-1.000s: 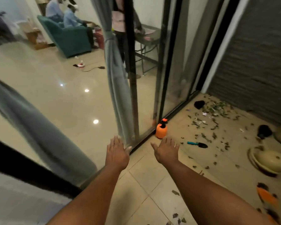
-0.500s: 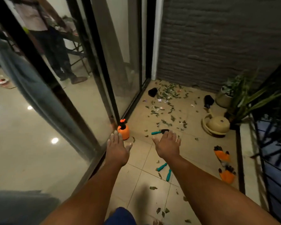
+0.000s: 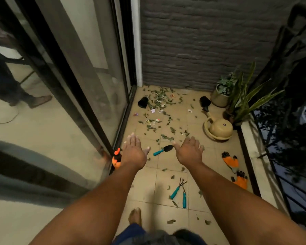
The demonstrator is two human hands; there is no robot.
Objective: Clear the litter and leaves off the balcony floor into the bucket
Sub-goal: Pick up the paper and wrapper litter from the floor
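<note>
Green leaves and bits of paper litter (image 3: 158, 101) lie scattered over the tan tiled balcony floor (image 3: 166, 190), thickest near the far wall. More leaves lie near my feet. My left hand (image 3: 133, 152) and my right hand (image 3: 188, 152) are stretched out in front of me above the floor, backs up, fingers straight, holding nothing. I see no bucket in this view.
A teal-handled trowel (image 3: 162, 150) lies between my hands. Two teal hand tools (image 3: 179, 192), orange gloves (image 3: 234, 169), an orange spray bottle (image 3: 117, 159), a beige watering can (image 3: 218, 129), two black pots (image 3: 143, 102), potted plants (image 3: 237, 96), glass door left, railing right.
The view has swung from the indoor room to straight along the balcony. Both hands stay outstretched and open, now spread a little further apart.
</note>
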